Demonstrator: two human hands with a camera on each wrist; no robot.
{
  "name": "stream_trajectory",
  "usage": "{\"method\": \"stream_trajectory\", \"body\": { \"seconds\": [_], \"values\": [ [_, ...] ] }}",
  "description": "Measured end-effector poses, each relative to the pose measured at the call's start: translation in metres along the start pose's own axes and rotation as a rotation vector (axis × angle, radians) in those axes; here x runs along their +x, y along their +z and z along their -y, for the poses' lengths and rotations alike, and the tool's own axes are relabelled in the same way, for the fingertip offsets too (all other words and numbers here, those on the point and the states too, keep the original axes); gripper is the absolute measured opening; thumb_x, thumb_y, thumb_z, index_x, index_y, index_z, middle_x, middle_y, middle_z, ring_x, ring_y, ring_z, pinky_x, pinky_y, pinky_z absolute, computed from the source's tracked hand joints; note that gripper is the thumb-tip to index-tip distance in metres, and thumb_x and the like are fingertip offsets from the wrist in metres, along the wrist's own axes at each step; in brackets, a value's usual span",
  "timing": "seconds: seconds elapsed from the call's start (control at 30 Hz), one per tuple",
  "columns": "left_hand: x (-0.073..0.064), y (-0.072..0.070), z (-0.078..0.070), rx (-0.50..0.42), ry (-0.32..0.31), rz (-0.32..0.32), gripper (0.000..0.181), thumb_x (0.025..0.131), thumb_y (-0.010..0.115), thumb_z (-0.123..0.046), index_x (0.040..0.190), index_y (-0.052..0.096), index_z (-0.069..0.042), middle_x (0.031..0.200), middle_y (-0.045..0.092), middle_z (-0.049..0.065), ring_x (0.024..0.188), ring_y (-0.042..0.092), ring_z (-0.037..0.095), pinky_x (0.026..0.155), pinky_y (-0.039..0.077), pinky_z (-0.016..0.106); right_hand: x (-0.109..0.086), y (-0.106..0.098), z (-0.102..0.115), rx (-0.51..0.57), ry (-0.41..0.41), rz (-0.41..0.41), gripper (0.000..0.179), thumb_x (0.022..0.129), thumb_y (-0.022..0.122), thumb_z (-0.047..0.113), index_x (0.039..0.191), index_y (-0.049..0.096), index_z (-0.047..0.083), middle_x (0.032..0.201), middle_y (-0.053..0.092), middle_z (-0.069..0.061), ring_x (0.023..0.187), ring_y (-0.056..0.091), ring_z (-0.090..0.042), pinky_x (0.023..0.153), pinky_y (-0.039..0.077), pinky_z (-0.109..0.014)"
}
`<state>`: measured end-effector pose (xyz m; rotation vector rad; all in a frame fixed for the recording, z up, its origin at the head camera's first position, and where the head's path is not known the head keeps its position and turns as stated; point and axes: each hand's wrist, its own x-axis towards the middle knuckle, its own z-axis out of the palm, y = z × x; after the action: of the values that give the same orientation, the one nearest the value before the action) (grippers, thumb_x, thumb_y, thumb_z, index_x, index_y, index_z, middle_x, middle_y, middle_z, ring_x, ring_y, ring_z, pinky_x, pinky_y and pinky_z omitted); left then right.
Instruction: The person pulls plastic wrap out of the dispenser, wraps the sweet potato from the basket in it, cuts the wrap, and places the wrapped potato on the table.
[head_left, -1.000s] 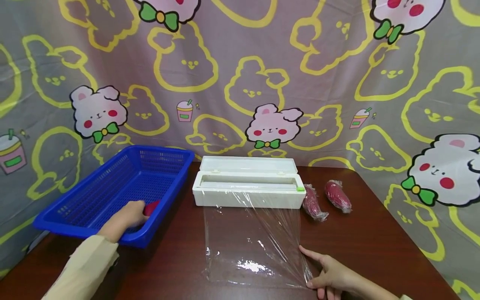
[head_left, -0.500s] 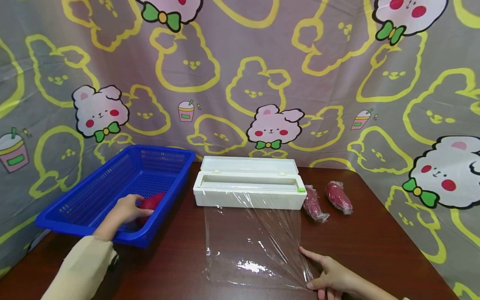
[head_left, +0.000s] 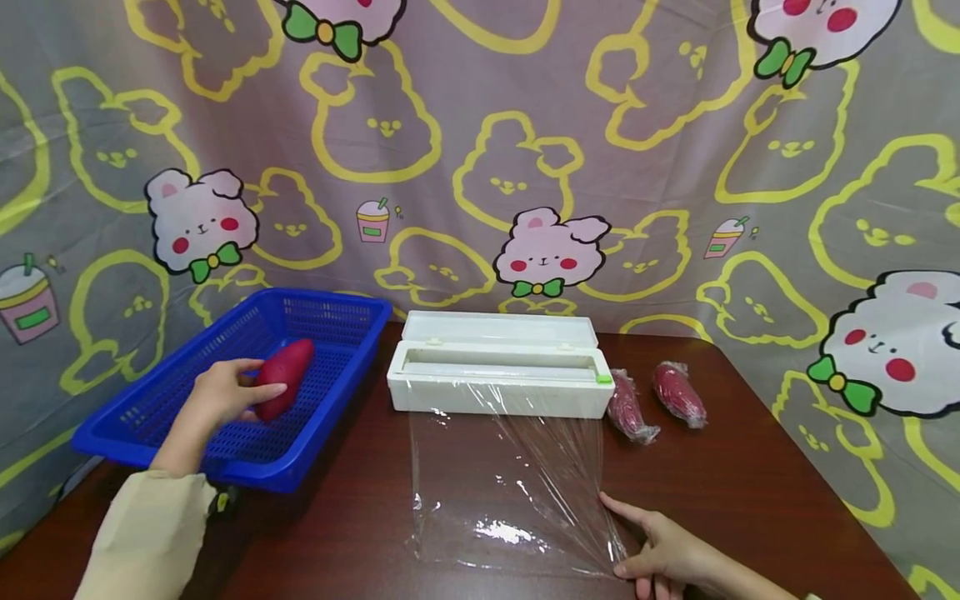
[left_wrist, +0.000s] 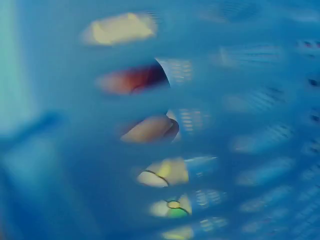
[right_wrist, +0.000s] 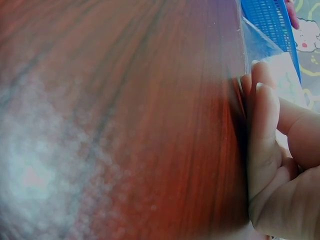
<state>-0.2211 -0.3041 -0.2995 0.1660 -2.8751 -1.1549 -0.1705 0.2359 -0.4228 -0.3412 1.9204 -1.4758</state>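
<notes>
My left hand holds a smooth red sweet potato between thumb and fingers, above the floor of the blue plastic basket. In the left wrist view the blurred basket wall fills the picture, with bits of hand and red showing through its slots. My right hand pinches the near right corner of a clear sheet of plastic wrap. This sheet runs from a white wrap dispenser, whose lid stands raised. Seen from the right wrist, my right hand lies low against the table.
Two red sweet potatoes wrapped in film, one beside the dispenser and another farther right, lie on the dark brown table. A green slider sits at the dispenser's right end. A patterned cloth hangs behind the table.
My left hand has lifted the sweet potato from the basket's near right side, moving up and left with it. The right hand and the plastic wrap have stayed in place.
</notes>
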Motion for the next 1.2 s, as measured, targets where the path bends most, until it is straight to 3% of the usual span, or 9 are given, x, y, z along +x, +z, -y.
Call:
{"method": "stream_trajectory", "body": {
  "seconds": [0.2, 0.43, 0.7, 0.9, 1.03, 1.2],
  "values": [
    [-0.011, -0.004, -0.029, 0.039, 0.086, -0.062, 0.08, 0.077, 0.069, -0.032, 0.128, 0.031, 0.017, 0.113, 0.042, 0.043, 0.063, 0.064, 0.027, 0.055, 0.052, 0.033, 0.0, -0.001, -0.001, 0.013, 0.0, 0.011, 0.087, 0.078, 0.069, 0.014, 0.141, 0.01, 0.001, 0.053, 0.057, -0.005, 0.037, 0.048, -0.003, 0.034, 0.038, -0.015],
    [-0.023, 0.007, -0.062, -0.063, 0.222, -0.049, 0.069, 0.078, 0.07, -0.02, 0.129, 0.035, 0.012, 0.114, 0.044, 0.04, 0.077, 0.063, 0.035, 0.057, 0.052, 0.034, 0.0, -0.001, -0.002, 0.022, -0.023, 0.025, 0.088, 0.079, 0.068, 0.012, 0.141, 0.008, 0.001, 0.053, 0.056, -0.004, 0.037, 0.048, -0.002, 0.033, 0.037, -0.015],
    [-0.029, 0.035, -0.085, -0.226, 0.332, 0.105, 0.061, 0.079, 0.068, -0.01, 0.128, 0.038, 0.01, 0.114, 0.049, 0.034, 0.093, 0.058, 0.04, 0.06, 0.052, 0.035, 0.0, 0.001, -0.003, 0.011, -0.028, 0.019, 0.087, 0.078, 0.068, 0.013, 0.141, 0.009, 0.001, 0.052, 0.056, -0.004, 0.037, 0.048, -0.002, 0.032, 0.037, -0.015],
    [-0.03, 0.061, -0.099, -0.306, 0.434, 0.237, 0.056, 0.077, 0.069, -0.005, 0.123, 0.043, 0.013, 0.106, 0.054, 0.03, 0.087, 0.061, 0.032, 0.057, 0.052, 0.034, 0.001, 0.002, -0.004, 0.023, -0.014, 0.008, 0.086, 0.078, 0.069, 0.014, 0.141, 0.011, 0.001, 0.052, 0.056, -0.004, 0.037, 0.049, -0.003, 0.033, 0.037, -0.015],
    [-0.032, 0.082, -0.107, -0.281, 0.52, 0.317, 0.055, 0.075, 0.071, -0.006, 0.121, 0.047, 0.011, 0.103, 0.057, 0.026, 0.082, 0.062, 0.027, 0.056, 0.052, 0.032, 0.0, 0.002, -0.004, 0.016, -0.022, 0.009, 0.087, 0.078, 0.069, 0.014, 0.141, 0.011, 0.001, 0.052, 0.056, -0.004, 0.037, 0.049, -0.002, 0.033, 0.037, -0.015],
    [-0.032, 0.115, -0.118, -0.205, 0.648, 0.406, 0.053, 0.073, 0.073, -0.007, 0.118, 0.05, 0.01, 0.106, 0.059, 0.022, 0.09, 0.061, 0.027, 0.07, 0.05, 0.03, -0.001, 0.003, -0.003, -0.015, -0.049, -0.002, 0.087, 0.078, 0.069, 0.014, 0.141, 0.009, 0.0, 0.051, 0.055, -0.003, 0.037, 0.049, -0.002, 0.033, 0.037, -0.016]
  ]
}}
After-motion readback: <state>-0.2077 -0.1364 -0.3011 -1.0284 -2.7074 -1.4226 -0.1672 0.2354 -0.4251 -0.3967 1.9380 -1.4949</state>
